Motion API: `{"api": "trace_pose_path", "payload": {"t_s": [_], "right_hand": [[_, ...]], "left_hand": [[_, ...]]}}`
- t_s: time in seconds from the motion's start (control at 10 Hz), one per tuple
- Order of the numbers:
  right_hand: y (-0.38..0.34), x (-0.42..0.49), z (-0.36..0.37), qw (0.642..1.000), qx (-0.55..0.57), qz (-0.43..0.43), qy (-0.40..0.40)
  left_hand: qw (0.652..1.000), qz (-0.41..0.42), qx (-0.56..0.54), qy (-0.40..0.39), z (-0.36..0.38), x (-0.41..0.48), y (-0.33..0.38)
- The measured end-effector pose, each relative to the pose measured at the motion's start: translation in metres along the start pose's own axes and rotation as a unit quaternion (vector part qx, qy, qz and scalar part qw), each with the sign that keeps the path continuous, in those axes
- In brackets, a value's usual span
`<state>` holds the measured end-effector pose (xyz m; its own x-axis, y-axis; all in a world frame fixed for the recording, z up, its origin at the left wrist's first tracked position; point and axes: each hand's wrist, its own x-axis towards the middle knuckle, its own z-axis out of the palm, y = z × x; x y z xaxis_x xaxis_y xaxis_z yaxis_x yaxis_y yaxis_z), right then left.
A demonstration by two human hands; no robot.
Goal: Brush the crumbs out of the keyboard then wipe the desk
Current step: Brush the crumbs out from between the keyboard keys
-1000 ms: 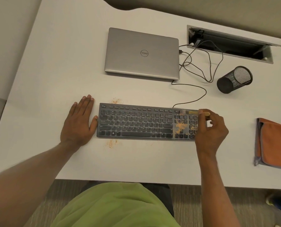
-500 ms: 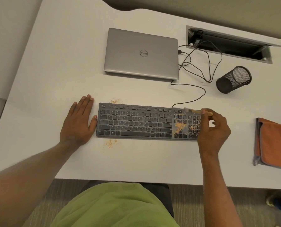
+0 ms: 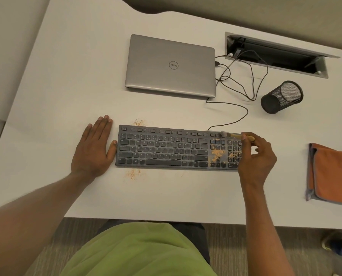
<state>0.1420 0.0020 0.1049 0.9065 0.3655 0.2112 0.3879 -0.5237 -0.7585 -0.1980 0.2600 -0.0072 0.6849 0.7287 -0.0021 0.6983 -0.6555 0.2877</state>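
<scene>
right end of keyboard [image 3: 162, 150] hidden under right hand [image 3: 255, 156], brush [image 3: 233, 134] tip blurred — perhaps touching keys

Dark flat keyboard [image 3: 162, 150] in the middle of the white desk [image 3: 66, 86].
A closed silver laptop [image 3: 171, 65] lies behind it, a black mesh cup [image 3: 281, 97] right of the laptop, a folded orange cloth [image 3: 329, 173] right of the keyboard. The left hand [image 3: 93, 150] rests at the keyboard's left end; the right hand [image 3: 257, 156] holds a wooden brush [image 3: 235, 135] over its right end.
</scene>
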Motion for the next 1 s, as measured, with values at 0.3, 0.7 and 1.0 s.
{"api": "trace_pose_path", "payload": {"t_s": [0.3, 0.7, 1.0], "right_hand": [[-0.003, 0.008, -0.014, 0.994, -0.056, -0.083, -0.054], [-0.026, 0.029, 0.017, 0.972, -0.063, -0.128, -0.187], [-0.006, 0.038, 0.008, 0.978, -0.065, -0.098, -0.173]], "left_hand": [[1.0, 0.001, 0.003, 0.002, 0.002, 0.0, -0.001], [1.0, 0.002, 0.005, 0.001, 0.001, 0.0, -0.001], [1.0, 0.002, 0.001, 0.002, 0.0, 0.0, 0.0]]}}
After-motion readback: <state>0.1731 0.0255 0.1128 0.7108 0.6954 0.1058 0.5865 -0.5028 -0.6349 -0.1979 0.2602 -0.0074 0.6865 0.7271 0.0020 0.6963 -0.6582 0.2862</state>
